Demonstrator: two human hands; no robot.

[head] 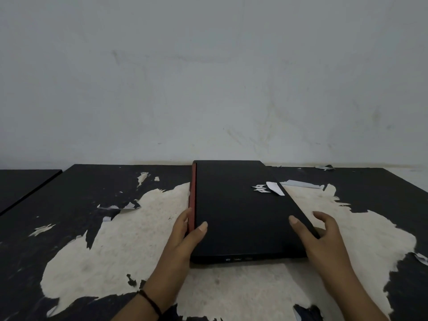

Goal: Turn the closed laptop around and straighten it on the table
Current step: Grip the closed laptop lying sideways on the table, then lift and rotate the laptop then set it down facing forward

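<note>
**Both hands grip the closed laptop at its near corners**

Head view: a closed black laptop (240, 212) lies flat on the surface (76, 188), near the middle, with its long sides running away from the person and its far short end close to the wall (208, 77). A red strip (192, 198) runs along its left long edge, and a white logo (262, 188) sits on the lid toward the right side. The near short edge shows a few small ports (237, 259).

The left hand (185, 232) clasps the near left corner: the thumb lies on top of the lid, while the fingers wrap against the red edge. A dark cord bracelet (149, 300) circles that wrist. The right hand (322, 239) holds the near right corner, thumb pressed on the lid and fingers spread loosely past the right edge; whether those fingertips touch the laptop's side cannot be told.

The surface is black with its coating peeled away in large patches, leaving pale bare board (129, 246) under and around the laptop. Curled flakes of torn coating (301, 183) lie just beside the laptop's right edge, and more lie well to its left. A second dark surface (20, 184) stands apart at the far left. The wall behind is plain grey-white with faint scuffs
</note>
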